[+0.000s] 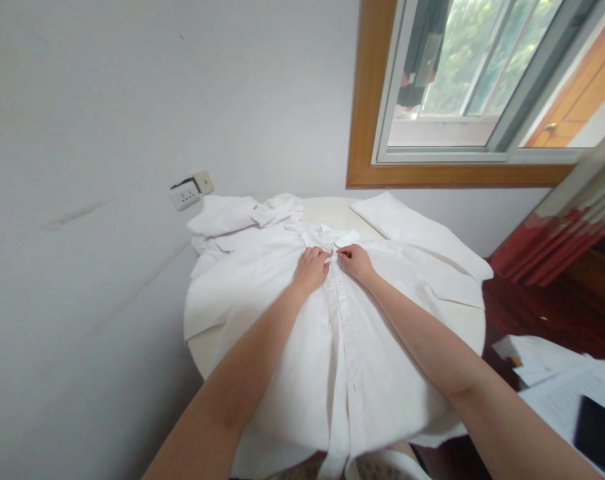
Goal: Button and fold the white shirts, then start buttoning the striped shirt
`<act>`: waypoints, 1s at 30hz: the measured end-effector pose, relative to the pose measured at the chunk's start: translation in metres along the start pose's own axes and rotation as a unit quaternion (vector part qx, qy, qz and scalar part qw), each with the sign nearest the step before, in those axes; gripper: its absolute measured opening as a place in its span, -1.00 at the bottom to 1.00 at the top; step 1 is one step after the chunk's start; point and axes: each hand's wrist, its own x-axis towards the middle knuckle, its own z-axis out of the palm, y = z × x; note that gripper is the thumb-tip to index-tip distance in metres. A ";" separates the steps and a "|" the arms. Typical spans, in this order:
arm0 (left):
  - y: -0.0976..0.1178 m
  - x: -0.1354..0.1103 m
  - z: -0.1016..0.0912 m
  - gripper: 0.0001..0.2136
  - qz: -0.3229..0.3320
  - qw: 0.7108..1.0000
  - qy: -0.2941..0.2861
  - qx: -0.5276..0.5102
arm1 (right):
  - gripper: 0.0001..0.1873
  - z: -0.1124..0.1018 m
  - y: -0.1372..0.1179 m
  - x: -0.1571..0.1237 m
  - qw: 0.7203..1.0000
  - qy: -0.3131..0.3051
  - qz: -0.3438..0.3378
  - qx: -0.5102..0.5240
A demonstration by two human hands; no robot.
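A white button-up shirt (292, 373) is spread front-up over a round table, its collar toward the wall and its sleeves out to both sides. My left hand (313, 268) is closed on the front edge just below the collar. Close beside it, my right hand (355, 261) pinches the other front edge near the top. The two front edges lie side by side below my hands, with small buttons showing along the right one. Whatever is between my fingertips is too small to make out.
The cream round table (469, 327) stands against a white wall with a socket (185, 195). A wood-framed window (447, 175) is at the back right, near a red and beige curtain (547, 233). Papers (565, 393) and a dark flat object (599, 433) are at the lower right.
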 end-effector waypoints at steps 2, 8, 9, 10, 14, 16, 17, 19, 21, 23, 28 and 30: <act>0.003 -0.004 0.000 -0.68 0.004 1.000 0.001 0.026 | -0.70 -0.001 -0.004 -0.004 0.998 0.012 -0.019 -0.062; 0.007 -0.014 0.004 -0.61 0.011 0.998 -0.001 0.065 | -0.70 0.002 -0.011 -0.011 0.991 0.008 -0.045 -0.127; 0.008 -0.016 0.004 -0.60 0.011 0.998 -0.005 0.066 | -0.70 0.002 -0.012 -0.012 0.990 0.013 -0.045 -0.130; 0.008 -0.017 0.004 -0.58 0.011 0.998 -0.011 0.068 | -0.71 0.002 -0.013 -0.013 0.990 0.017 -0.044 -0.134; 0.011 -0.029 0.001 -0.54 0.007 0.997 -0.037 0.071 | -0.76 0.001 -0.018 -0.020 0.986 0.004 -0.059 -0.158; 0.015 -0.037 -0.002 -0.53 0.003 0.997 -0.048 0.068 | -0.76 0.001 -0.020 -0.025 0.985 -0.007 -0.072 -0.160; 0.017 -0.042 -0.004 -0.53 0.000 0.997 -0.052 0.064 | -0.77 0.001 -0.020 -0.029 0.985 -0.011 -0.076 -0.156; 0.021 -0.051 -0.007 -0.53 -0.007 0.997 -0.055 0.056 | -0.78 0.001 -0.020 -0.035 0.986 -0.014 -0.077 -0.146; 0.023 -0.056 -0.010 -0.54 -0.012 0.998 -0.050 0.047 | -0.80 -0.001 -0.021 -0.040 0.989 -0.012 -0.070 -0.133; 0.021 -0.053 -0.014 -0.57 -0.008 0.998 -0.044 0.032 | -0.81 -0.003 -0.023 -0.040 0.991 -0.011 -0.058 -0.123; 0.008 -0.013 -0.026 -0.75 -0.058 0.997 -0.048 -0.002 | -0.80 -0.010 -0.030 -0.020 0.994 -0.047 -0.007 -0.100; 0.004 0.001 -0.027 -0.77 -0.111 0.993 -0.046 -0.008 | -0.80 -0.009 -0.030 -0.014 0.994 -0.040 0.018 -0.097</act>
